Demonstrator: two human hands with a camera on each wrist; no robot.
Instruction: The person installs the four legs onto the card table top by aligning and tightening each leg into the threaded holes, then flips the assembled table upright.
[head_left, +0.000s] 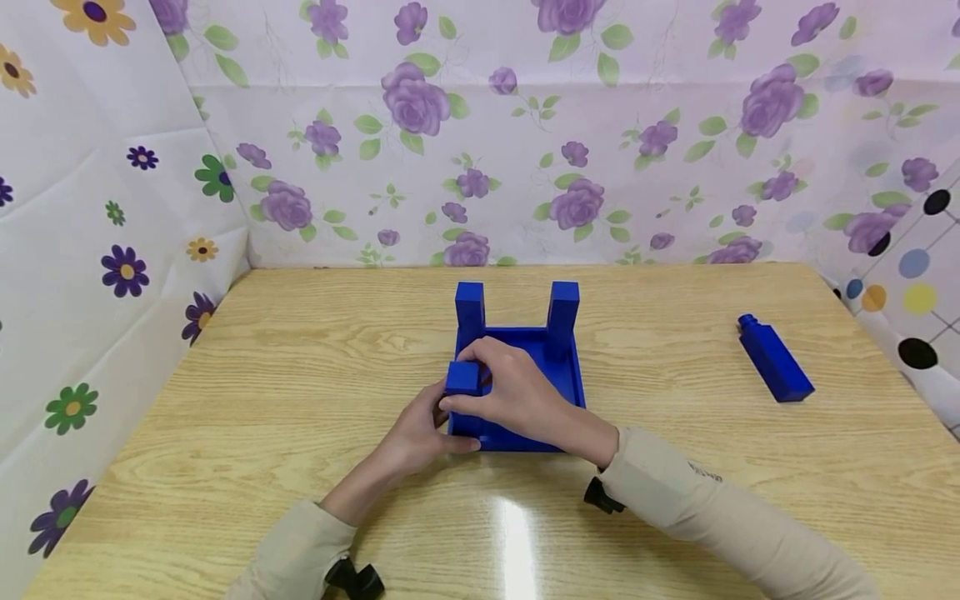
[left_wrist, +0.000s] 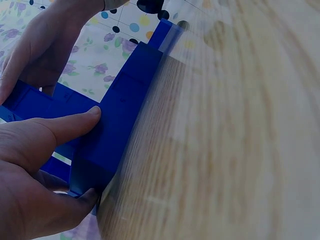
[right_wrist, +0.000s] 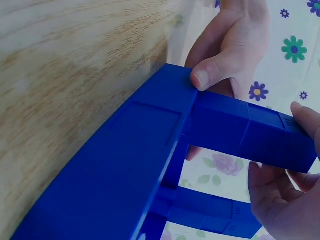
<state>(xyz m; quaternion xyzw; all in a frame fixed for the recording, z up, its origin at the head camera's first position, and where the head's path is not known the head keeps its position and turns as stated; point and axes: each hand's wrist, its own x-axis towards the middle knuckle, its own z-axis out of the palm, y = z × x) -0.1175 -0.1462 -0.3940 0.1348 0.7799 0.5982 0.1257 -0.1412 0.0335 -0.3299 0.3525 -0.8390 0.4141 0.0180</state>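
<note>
A blue square tabletop point(head_left: 525, 444) with a raised rim lies flat on the table, its inner side up. Two blue legs, the far left one point(head_left: 470, 308) and the far right one point(head_left: 564, 310), stand upright at its back corners. At the near left corner a third upright leg point(head_left: 462, 377) is pinched near its top by my right hand point(head_left: 517, 393). My left hand point(head_left: 417, 433) grips that same corner, its thumb by the leg's base in the right wrist view. The leg's base point(right_wrist: 207, 112) meets the rim there; any thread is hidden.
A fourth blue leg point(head_left: 777, 364) lies on its side at the right, its threaded peg pointing away. The wooden table point(head_left: 300, 350) ends at a flowered cloth point(head_left: 330, 142) at the back, with patterned cloth on both sides.
</note>
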